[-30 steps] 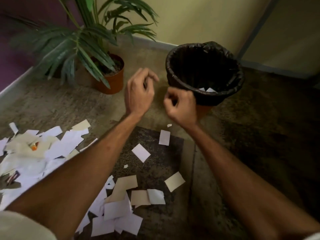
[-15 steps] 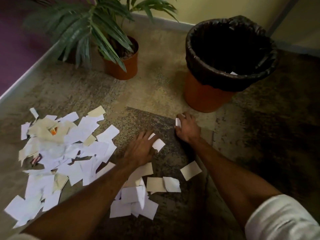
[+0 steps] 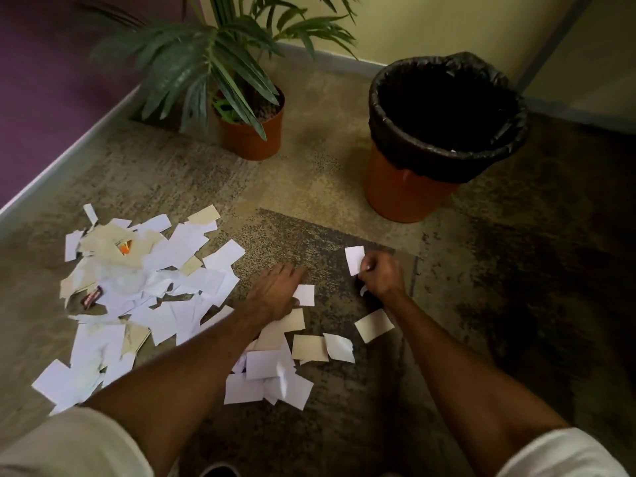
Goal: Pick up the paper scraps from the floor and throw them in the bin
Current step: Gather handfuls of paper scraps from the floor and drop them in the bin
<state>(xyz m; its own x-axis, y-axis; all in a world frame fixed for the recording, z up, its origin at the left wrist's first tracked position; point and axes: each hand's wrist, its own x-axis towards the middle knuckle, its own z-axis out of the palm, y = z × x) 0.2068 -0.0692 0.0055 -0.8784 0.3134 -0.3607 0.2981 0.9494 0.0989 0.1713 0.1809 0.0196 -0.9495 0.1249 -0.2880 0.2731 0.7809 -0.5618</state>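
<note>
Left hand [image 3: 275, 294] lies open, fingers flat on the floor [image 3: 327, 187] beside the big heap of paper scraps [image 3: 137, 287]; right hand [image 3: 382, 277] pinches one white scrap [image 3: 354, 259] upright. Barely begun, I'd say: nearly everything's on the floor, and only a white sliver [image 3: 452, 151] shows in the bin [image 3: 395, 187]. Potted plant [image 3: 247, 132] stands aside, nothing blocks the throw.

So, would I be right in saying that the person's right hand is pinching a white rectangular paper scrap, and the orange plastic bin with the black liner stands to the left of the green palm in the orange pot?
Not quite. In the head view the orange plastic bin with the black liner stands to the right of the green palm in the orange pot, not the left. The rest holds: the right hand is pinching the white rectangular paper scrap.
</note>
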